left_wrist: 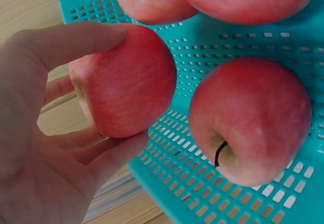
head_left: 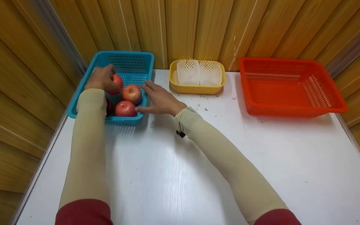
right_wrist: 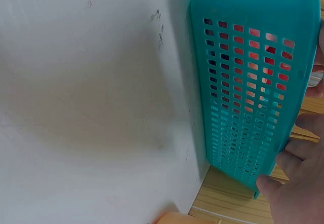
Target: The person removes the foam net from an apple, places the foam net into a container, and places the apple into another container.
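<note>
In the head view a blue perforated basket (head_left: 127,53) stands at the left with red apples in it. My left hand (head_left: 99,78) reaches over its left side and grips one apple (left_wrist: 129,82) between thumb and fingers. Another apple (left_wrist: 250,120), its dark stem showing, lies beside the held one in the left wrist view. Two apples sit near the basket's right front, a paler apple (head_left: 132,94) and a redder apple (head_left: 126,108). My right hand (head_left: 161,99) is at the basket's right rim, fingers spread and fairly straight, fingertips at the edge.
A small yellow basket (head_left: 195,90) holding white foam net sleeves (head_left: 188,73) stands at the back middle. An orange-red basket (head_left: 292,109) is at the back right. Wooden panel walls (head_left: 180,28) border the white table (head_left: 173,175).
</note>
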Motion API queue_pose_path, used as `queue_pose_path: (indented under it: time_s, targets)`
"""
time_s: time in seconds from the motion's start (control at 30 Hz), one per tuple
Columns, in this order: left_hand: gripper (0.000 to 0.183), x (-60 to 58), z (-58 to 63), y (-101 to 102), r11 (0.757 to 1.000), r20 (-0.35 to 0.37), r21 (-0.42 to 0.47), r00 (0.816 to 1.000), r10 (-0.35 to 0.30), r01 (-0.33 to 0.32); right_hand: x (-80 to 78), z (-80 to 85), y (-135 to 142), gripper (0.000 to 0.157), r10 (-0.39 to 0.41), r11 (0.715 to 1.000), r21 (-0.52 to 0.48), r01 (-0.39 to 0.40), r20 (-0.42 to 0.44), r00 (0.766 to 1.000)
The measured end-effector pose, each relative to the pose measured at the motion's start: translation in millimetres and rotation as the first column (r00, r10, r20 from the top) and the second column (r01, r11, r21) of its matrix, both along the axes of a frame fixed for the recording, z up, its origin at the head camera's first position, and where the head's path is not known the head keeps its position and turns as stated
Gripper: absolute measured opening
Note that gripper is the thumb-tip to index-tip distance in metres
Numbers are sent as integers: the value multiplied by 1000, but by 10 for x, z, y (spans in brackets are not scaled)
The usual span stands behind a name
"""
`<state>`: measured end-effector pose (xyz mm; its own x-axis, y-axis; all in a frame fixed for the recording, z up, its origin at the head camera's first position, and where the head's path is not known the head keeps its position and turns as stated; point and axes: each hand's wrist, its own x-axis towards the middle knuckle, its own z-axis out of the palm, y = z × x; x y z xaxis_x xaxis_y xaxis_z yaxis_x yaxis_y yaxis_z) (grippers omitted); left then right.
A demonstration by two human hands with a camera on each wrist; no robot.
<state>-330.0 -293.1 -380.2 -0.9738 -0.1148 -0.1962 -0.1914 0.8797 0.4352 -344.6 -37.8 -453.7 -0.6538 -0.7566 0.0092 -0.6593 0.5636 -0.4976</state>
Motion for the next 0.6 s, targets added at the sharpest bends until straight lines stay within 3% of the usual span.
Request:
queue_pose_path:
  time_s: [0.17, 0.33, 0.47, 0.6]
  targets:
    - [79, -18, -44, -28, 999, 41, 30, 998, 38, -39, 4, 7, -22, 103, 9, 1000, -5, -9, 5, 1000]
    - [88, 41, 15, 12, 994, 108, 70, 992, 70, -78, 8, 26, -32, 102, 8, 1000, 3, -8, 13, 1000]
    - [81, 108, 91, 88, 992, 167, 83, 982, 84, -99, 13, 39, -31, 103, 5, 1000, 21, -6, 19, 1000]
    - [75, 116, 73, 124, 994, 186, 62, 979, 80, -93, 25, 41, -26, 103, 3, 1000, 20, -4, 27, 1000]
